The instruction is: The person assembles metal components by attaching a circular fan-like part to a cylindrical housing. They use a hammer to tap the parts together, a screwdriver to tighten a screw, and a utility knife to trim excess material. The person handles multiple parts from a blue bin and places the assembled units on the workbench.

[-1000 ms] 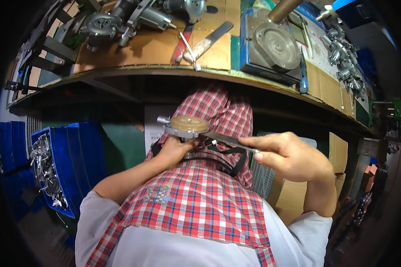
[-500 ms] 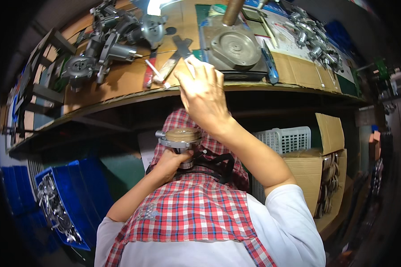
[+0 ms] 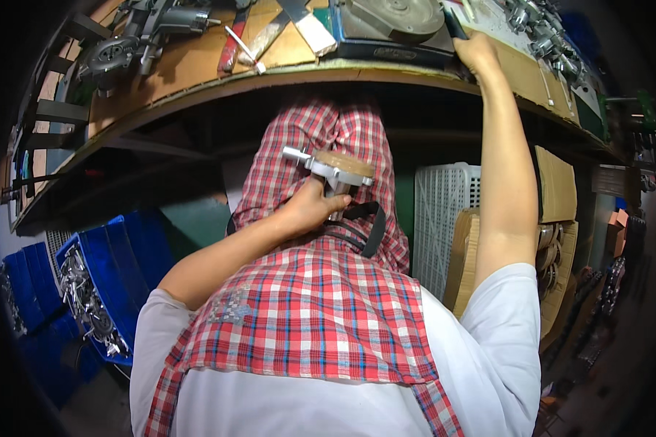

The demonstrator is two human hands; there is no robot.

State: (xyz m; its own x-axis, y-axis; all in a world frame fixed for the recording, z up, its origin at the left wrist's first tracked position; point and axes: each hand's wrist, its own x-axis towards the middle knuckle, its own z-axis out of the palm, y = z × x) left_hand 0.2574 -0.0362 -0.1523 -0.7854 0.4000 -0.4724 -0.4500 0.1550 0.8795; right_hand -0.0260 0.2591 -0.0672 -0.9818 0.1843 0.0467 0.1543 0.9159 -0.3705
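My left hand (image 3: pixel 310 207) is closed round the stem of a silver metal casting (image 3: pixel 335 175), held above my lap. The casting has a round brown disc-shaped top (image 3: pixel 345 163) and a short tube sticking out on its left. At the bench's front edge, my right hand (image 3: pixel 477 52) is closed on the near end of a blue utility knife (image 3: pixel 455 25). The knife lies beside a round grey metal plate (image 3: pixel 397 16) on a dark base. Left of that base, two flat tools cross: one with a white end (image 3: pixel 315 36), one with a worn pale end (image 3: pixel 267 38).
Grey metal castings (image 3: pixel 116 54) lie at the bench's left, and smaller silver parts (image 3: pixel 554 40) at its right. A red-handled tool (image 3: pixel 229 52) and a white stick (image 3: pixel 242 45) are near the edge. Blue bins (image 3: pixel 127 255), a white basket (image 3: pixel 441 218) and a cardboard box (image 3: pixel 557 186) stand below.
My right hand has moved right, from the crossed flat tools to the utility knife, and closed on it. My left hand still holds the casting, which is now more tilted. The view has shifted downward.
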